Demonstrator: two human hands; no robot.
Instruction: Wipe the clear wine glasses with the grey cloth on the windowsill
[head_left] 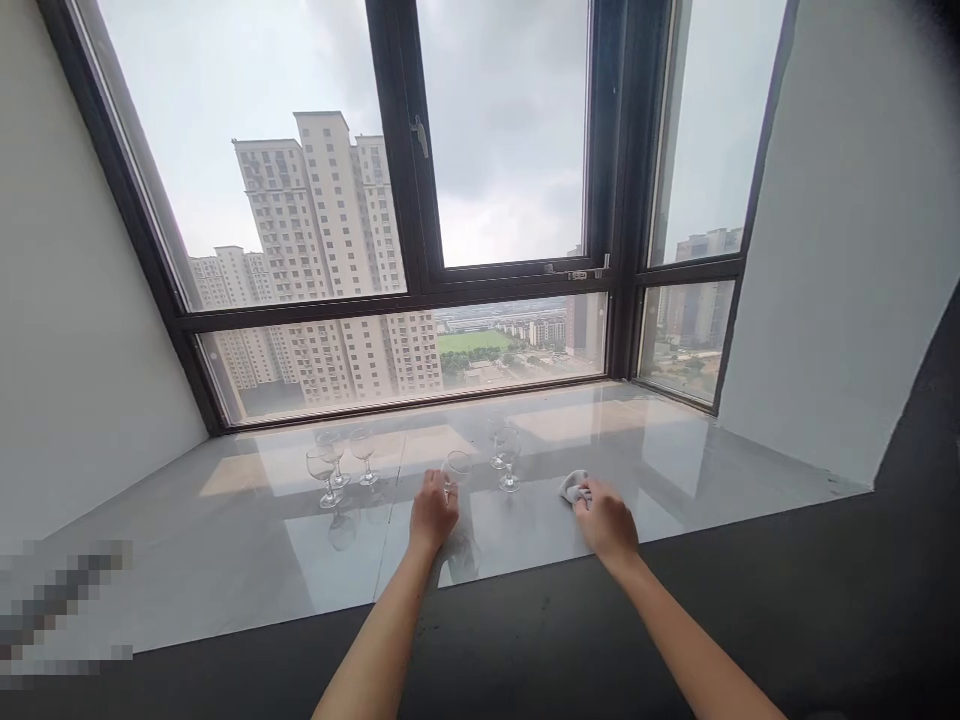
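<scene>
My left hand (435, 515) is closed around a clear stemmed glass (458, 464), whose round rim shows above my fingers; its lower part is mostly hidden. A light grey-white cloth (575, 487) is bunched in my right hand (609, 520), low over the sill and apart from the glass. Between my hands and a little further back, two more stemmed glasses (508, 458) stand upright, one behind the other. To the left, a group of three similar glasses (327, 474) stands upright on the glossy surface.
The glasses stand on a wide, shiny grey windowsill (247, 520) with a front edge close to me. Dark window frames (517, 280) rise behind it, with a handle (421, 137) on one. White walls (825, 250) close in both sides. A pixelated patch (60, 610) covers the lower left.
</scene>
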